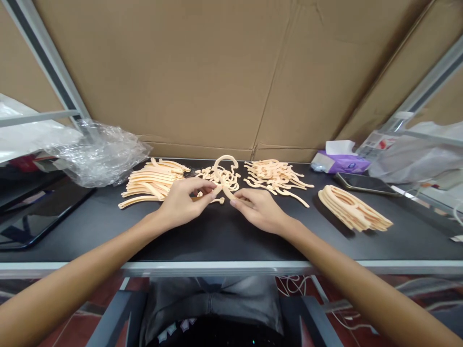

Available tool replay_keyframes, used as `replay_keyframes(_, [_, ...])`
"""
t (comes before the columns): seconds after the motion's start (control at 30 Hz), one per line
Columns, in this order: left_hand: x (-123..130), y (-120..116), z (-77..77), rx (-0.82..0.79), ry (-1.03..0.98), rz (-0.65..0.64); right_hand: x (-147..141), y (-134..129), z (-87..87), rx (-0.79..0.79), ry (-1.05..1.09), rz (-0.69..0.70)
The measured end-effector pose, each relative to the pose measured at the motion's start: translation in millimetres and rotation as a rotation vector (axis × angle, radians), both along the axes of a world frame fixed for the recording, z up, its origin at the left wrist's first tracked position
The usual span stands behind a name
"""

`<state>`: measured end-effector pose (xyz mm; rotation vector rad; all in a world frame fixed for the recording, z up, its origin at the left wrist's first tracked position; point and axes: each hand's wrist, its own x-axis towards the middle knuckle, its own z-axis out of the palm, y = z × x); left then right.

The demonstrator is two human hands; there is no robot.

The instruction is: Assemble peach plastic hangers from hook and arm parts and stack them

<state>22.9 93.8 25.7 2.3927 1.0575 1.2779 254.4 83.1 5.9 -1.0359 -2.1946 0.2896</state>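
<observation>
Both hands meet at the middle of the black table, pinching a cream plastic hanger whose curved hook points up and away. My left hand grips its left side between thumb and fingers, and my right hand grips its right side. Left of them lies a pile of long cream arms. Behind the hanger is a heap of small cream hook pieces, partly covered. To the right is a loose pile of thin curved cream pieces. Further right sits a stack of hanger-shaped pieces.
A purple tissue pack and a phone lie at the back right. Clear plastic wrap and a dark glossy tablet are at the left. Cardboard stands behind the table.
</observation>
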Motion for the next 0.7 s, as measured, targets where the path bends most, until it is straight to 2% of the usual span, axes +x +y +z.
replay_keyframes(0.07, [-0.6, -1.1, -2.4, 0.057, 0.063, -0.028, 1.0, -1.7, 1.7, 0.031, -0.019, -0.006])
replay_keyframes(0.17, [-2.1, -6.4, -1.7, 0.018, 0.125, -0.061, 2.2, -9.7, 4.9, 0.037, -0.068, -0.004])
replay_keyframes(0.33, [-3.8, -18.9, 9.6, -0.239, 0.137, -0.188, 5.8, -32.3, 5.4, 0.015, -0.123, 0.046])
replay_keyframes(0.47, [-2.8, -25.2, 14.6, -0.5, 0.174, -0.337, 9.1, -47.3, 0.3, 0.141, -0.199, 0.122])
replay_keyframes(0.6, [-4.1, -28.0, 17.2, -0.596, 0.176, -0.426, 9.2, -55.0, -1.1, 0.288, -0.232, 0.153])
replay_keyframes(0.7, [-6.7, -29.7, 22.3, -0.658, 0.182, -0.488, 9.0, -57.2, 1.6, 0.29, -0.208, 0.202])
